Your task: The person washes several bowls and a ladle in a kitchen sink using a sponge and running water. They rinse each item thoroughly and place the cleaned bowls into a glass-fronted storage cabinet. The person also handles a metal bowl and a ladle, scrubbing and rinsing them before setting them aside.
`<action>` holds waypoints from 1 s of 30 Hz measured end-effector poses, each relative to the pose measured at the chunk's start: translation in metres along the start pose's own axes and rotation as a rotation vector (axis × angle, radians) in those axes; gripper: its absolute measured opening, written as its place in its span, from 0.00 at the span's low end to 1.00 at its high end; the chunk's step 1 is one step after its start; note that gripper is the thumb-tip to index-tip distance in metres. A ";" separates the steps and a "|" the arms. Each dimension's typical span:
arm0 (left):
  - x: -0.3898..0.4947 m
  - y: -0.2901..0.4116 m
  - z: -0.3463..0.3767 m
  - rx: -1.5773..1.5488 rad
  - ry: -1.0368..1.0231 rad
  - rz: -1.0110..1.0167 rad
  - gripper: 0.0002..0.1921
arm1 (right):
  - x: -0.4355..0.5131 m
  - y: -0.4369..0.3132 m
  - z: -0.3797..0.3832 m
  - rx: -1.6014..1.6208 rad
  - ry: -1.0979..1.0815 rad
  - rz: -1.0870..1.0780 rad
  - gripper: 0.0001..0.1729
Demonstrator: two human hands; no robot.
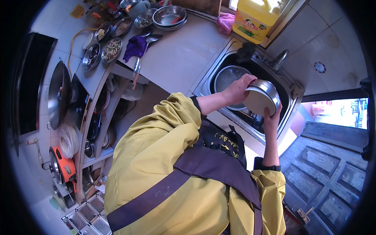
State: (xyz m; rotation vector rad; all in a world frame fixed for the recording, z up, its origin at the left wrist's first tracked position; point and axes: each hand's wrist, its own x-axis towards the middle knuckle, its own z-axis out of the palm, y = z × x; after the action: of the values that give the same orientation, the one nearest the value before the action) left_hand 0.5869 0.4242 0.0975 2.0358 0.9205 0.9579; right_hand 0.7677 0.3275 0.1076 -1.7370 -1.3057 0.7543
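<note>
Both hands grip a round metal pot (260, 100) tilted above the sink. My left hand (238, 88) holds its upper left edge. On the lower right side, my right hand (272, 115) supports it with the thumb against its pale round face. Whether that face is the base or the inside, I cannot tell. Below and partly hidden by my left hand, a large metal basin (227, 77) sits in the stainless steel sink (210, 85). A curved metal faucet (280, 60) rises from the sink's back rim.
A yellow detergent jug (254, 20) and a pink cloth (225, 23) stand behind the sink. On the counter (182, 53) lie a purple cloth (136, 48) and metal utensils (141, 60). Several food bowls (111, 50) are farther left, near a wok (58, 94).
</note>
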 end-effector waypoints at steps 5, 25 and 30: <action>0.008 -0.002 -0.008 0.015 0.121 0.246 0.25 | 0.001 -0.013 0.010 -0.064 0.117 -0.169 0.31; 0.020 -0.058 0.009 -0.222 -0.141 0.348 0.29 | -0.025 -0.002 0.056 -0.179 0.412 -0.033 0.39; 0.015 -0.036 0.037 -0.202 -0.522 0.012 0.21 | -0.062 0.019 0.042 0.139 0.415 0.428 0.33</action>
State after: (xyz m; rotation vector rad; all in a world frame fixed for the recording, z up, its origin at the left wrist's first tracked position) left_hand 0.6133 0.4445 0.0553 1.9746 0.5074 0.4598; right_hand 0.7240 0.2761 0.0702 -1.9514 -0.5980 0.6486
